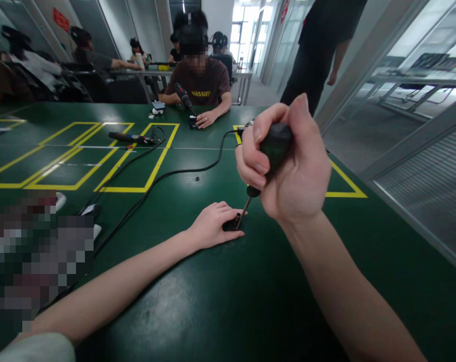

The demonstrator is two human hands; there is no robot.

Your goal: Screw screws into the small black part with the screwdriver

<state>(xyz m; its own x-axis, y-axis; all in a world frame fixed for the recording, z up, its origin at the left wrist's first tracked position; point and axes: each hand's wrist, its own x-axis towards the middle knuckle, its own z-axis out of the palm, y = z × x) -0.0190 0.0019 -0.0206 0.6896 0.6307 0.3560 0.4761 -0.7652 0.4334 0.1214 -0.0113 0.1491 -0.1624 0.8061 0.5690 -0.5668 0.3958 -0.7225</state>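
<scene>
1. A screwdriver [276, 146] is wrapped tight by the right grip [307, 161].
2. On the green worktop [269, 301], a small black part [231, 227] is held by the left grip [212, 224], between thumb and fingers.
3. The screwdriver's tip is set at the part, so work seems started; how much is done or left cannot be told.
4. Farther off, a long black tool [132, 138] is left lying.

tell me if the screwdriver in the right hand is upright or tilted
Tilted: the screwdriver slants from the right hand down and leftward toward the small dark part at the left hand.
</scene>
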